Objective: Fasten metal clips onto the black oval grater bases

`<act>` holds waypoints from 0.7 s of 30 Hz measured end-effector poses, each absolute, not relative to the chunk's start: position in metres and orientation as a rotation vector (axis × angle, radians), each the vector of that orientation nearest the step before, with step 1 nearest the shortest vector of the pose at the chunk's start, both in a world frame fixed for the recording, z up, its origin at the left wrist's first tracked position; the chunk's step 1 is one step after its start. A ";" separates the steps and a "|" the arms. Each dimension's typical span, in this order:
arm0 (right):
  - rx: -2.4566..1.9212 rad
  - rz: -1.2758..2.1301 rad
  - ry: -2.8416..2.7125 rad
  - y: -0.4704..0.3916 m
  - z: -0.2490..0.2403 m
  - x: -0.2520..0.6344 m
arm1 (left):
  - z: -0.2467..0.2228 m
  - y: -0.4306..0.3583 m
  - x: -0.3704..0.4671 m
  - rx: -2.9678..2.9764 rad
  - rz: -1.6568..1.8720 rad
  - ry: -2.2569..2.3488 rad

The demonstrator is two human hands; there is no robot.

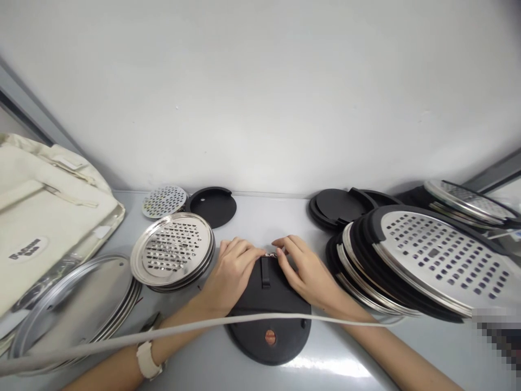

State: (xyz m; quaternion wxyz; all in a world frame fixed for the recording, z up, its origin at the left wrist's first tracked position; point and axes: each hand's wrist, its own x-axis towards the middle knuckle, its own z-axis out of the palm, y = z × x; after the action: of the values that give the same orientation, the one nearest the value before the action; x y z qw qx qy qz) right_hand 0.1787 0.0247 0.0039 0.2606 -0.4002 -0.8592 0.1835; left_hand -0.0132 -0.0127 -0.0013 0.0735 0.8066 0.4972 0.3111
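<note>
A black round disc (252,293) lies flat in front of me, with a short black strap (266,272) and a copper-coloured round mark (270,337) near its close edge. At its far edge sits a small shiny metal fitting (269,254), too small to make out fully. My left hand (234,269) rests on the left side of the disc, its fingers bent and the tips at the metal fitting. On the other side, my right hand (303,269) has its thumb and forefinger closed at the same fitting. A pale cable (277,316) crosses in front of the disc and forearms.
Perforated metal discs (173,247) are stacked left, beside plain metal discs (87,298) and a cream bag (52,217). Black round holders (342,206) and a large pile of perforated discs (443,255) stand right. A white wall (260,98) closes the back.
</note>
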 end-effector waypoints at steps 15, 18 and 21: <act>-1.179 0.594 -2.340 0.004 -0.009 0.167 | 0.000 -0.012 -0.015 2.443 0.913 1.507; -1.099 0.653 -2.387 0.009 -0.009 0.170 | -0.001 -0.012 -0.015 2.444 0.895 1.508; -1.030 0.712 -2.385 0.013 -0.008 0.173 | -0.003 -0.012 -0.016 2.432 0.902 1.526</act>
State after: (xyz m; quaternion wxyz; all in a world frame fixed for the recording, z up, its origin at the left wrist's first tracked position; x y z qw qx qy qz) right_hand 0.1727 0.0127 -0.0085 0.2220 -0.3730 -0.8632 0.2577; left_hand -0.0156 -0.0124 -0.0026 0.0662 0.8063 0.5060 0.2991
